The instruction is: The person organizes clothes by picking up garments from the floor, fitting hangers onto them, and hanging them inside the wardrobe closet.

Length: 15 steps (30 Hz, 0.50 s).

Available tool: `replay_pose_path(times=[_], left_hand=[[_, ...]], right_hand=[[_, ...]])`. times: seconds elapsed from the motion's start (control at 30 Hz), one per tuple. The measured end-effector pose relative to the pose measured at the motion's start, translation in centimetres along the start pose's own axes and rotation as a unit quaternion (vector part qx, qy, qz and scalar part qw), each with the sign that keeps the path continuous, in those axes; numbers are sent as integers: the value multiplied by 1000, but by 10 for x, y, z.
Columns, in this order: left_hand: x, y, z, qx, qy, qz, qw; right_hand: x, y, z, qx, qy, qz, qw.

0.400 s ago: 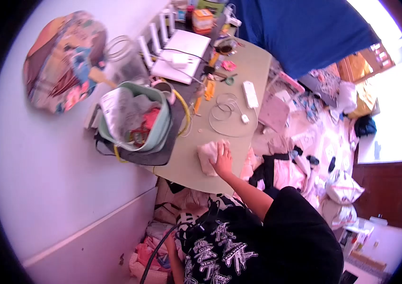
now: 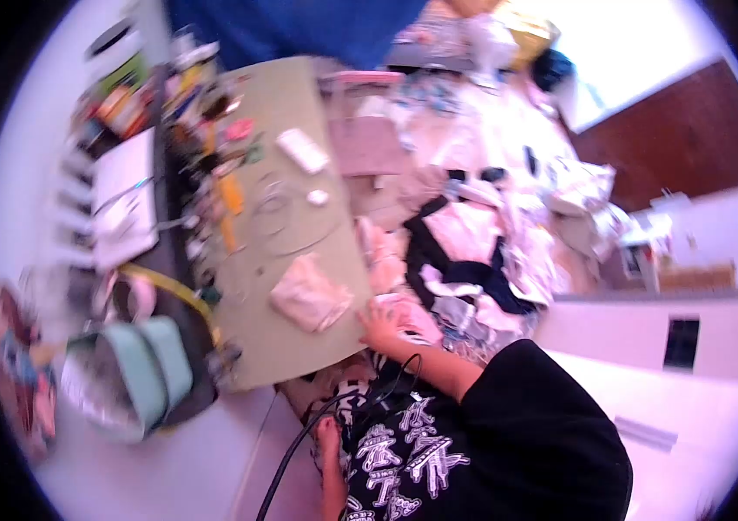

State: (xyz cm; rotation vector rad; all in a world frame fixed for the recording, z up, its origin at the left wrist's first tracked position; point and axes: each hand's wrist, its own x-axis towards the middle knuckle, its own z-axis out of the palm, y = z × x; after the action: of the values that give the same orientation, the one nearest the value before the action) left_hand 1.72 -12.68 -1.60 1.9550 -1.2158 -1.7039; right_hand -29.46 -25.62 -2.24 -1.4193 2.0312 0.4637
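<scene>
My right hand (image 2: 378, 323) is at the table's edge with its fingers apart, holding nothing. Just left of it, a folded pale pink cloth (image 2: 311, 293) lies on the beige table (image 2: 286, 358), not touched by the hand. Low in the view is my left hand (image 2: 328, 434), beside a black cable (image 2: 286, 456) that runs across my front; its fingers are too small and blurred to read.
On the table are a white power strip (image 2: 302, 151), a thin white cord and a pink item (image 2: 239, 129). A white router (image 2: 124, 200) and a green bin (image 2: 156, 369) stand on the left. Clothes (image 2: 464, 230) cover the floor at right.
My right hand has come off the pink cloth and moved to the table's edge. The view has turned toward the right, so the table and bin now show further left.
</scene>
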Motion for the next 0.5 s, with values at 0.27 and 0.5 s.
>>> replay_pose_path(times=[0.27,0.5], left_hand=[[137,49,-6,-45,-27,13,999],[91,124,8,-239,-192,-162,938]], right_hand=[[-13,-8,20,48,73,73,993],[-18,-4,16,87,57,104,989]])
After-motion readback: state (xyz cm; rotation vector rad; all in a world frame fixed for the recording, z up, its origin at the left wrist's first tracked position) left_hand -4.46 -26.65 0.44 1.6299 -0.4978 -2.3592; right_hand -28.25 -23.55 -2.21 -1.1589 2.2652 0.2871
